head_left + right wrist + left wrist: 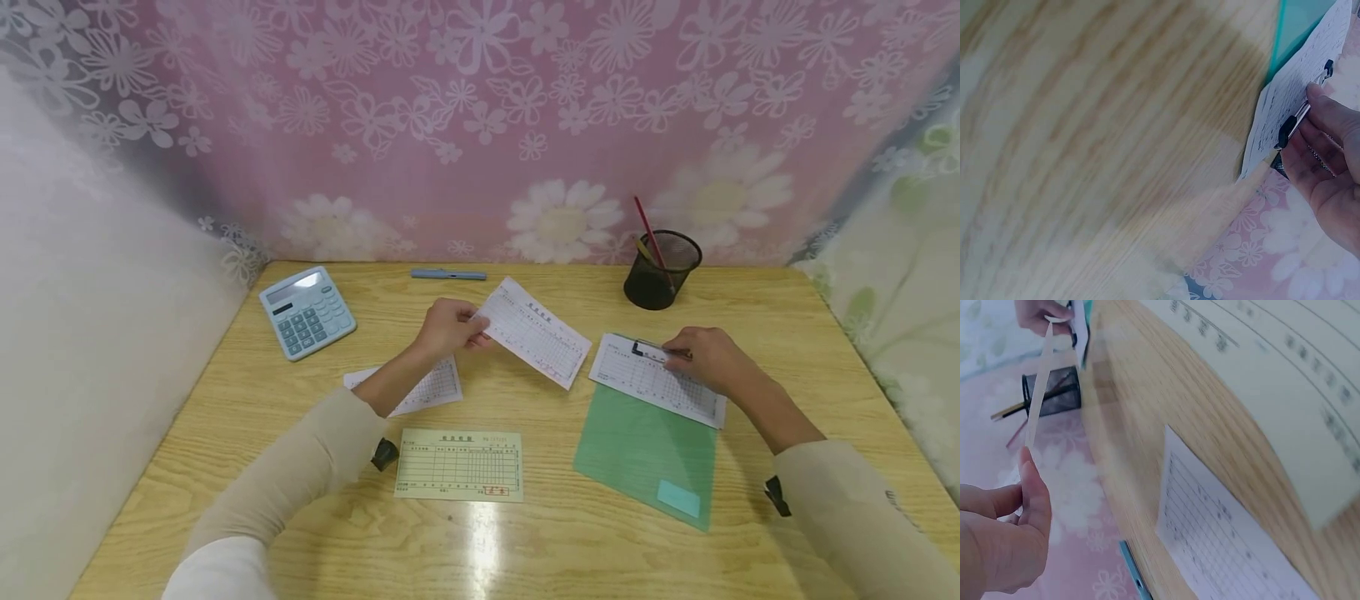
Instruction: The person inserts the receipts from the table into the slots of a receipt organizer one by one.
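My left hand (pixel 448 327) pinches a white printed slip (pixel 536 333) by its left end, holding it raised above the table. Seen from the left wrist, that raised slip (pixel 1038 394) is nearly edge-on between thumb and fingers. On the right, a green clipboard (pixel 645 437) bears white printed slips (pixel 652 379) at its top. My right hand (pixel 708 358) grips the clipboard's metal clip (pixel 1300 115), thumb on one side and fingers on the other. Another white slip (pixel 438 385) lies partly behind my left forearm. Nearer me is a yellow printed slip (pixel 459 467) with a red stamp.
A blue calculator (pixel 307 313) sits at the back left of the wooden table (pixel 360 546). Along the back edge lies a blue pen (pixel 448 274). A black mesh pen cup (pixel 651 283) with a red pencil stands behind the clipboard. A flowered curtain (pixel 450 125) hangs behind.
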The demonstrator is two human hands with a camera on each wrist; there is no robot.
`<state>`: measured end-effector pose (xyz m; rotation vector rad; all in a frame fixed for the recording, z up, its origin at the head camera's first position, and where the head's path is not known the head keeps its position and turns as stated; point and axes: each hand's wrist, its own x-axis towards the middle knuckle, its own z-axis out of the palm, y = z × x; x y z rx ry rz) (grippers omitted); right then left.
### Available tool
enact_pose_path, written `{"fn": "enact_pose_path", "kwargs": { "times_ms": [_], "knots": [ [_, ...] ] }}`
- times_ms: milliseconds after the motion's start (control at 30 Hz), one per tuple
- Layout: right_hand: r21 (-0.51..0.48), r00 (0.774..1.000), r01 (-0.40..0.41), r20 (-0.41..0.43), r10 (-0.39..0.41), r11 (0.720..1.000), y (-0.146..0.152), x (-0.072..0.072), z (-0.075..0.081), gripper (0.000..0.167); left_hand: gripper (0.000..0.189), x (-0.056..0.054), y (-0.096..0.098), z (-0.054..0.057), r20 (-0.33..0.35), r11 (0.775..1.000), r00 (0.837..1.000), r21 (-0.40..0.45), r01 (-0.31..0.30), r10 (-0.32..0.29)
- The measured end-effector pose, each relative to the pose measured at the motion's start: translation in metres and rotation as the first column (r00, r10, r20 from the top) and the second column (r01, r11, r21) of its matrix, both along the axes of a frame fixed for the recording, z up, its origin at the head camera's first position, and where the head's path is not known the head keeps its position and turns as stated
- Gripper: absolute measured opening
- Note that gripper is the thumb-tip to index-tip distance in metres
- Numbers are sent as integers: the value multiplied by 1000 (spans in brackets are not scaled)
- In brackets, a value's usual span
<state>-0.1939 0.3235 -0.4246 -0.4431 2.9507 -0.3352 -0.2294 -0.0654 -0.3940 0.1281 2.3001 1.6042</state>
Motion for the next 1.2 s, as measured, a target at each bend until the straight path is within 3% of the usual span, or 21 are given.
{"fn": "enact_pose_path", "kwargs": {
  "times_ms": [233, 433, 633, 733, 933, 1200],
  "knots": [
    [-8, 1000, -2, 11, 2, 1000, 0, -1, 1, 32, 14, 11, 35, -5, 79, 991, 995, 128, 47, -58],
    [8, 1000, 0, 18, 0, 1000, 1, -1, 0, 31, 15, 22, 75, -16, 137, 987, 988, 154, 48, -70],
    [15, 1000, -23, -4, 23, 1000, 2, -2, 0, 28, 12, 33, 110, -30, 253, 983, 965, 180, 21, -67],
    [15, 1000, -26, -6, 26, 1000, 2, -2, 1, 30, 23, 39, 124, -38, 296, 980, 953, 201, 3, -64],
    [7, 999, -37, -23, 37, 999, 1, -1, 3, 30, 27, 49, 150, -50, 347, 976, 938, 208, -59, -17],
    [5, 994, -85, -61, 85, 996, -2, 1, 2, 24, 17, 57, 172, -50, 389, 984, 918, 119, -129, 73]
  ]
}}
